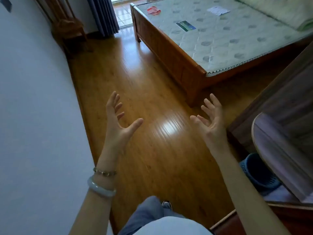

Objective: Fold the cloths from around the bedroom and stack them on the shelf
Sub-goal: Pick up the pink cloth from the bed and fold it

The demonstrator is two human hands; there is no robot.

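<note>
Three small cloths lie apart on the bare mattress (220,48) of the bed at the upper right: a crumpled red one (153,10) near the far corner, a flat green and blue one (186,26), and a flat white one (218,10) farther back. My left hand (118,122) and my right hand (210,119) are raised in front of me over the wooden floor, palms facing each other, fingers spread, holding nothing. Both hands are well short of the bed.
A pale wall (33,116) runs along my left. A wooden chair (71,29) stands in the far corner beside grey curtains (105,16). A dark wooden cabinet (279,102) and a round glass-topped table edge (277,153) are on my right, with a blue slipper (259,172) beneath.
</note>
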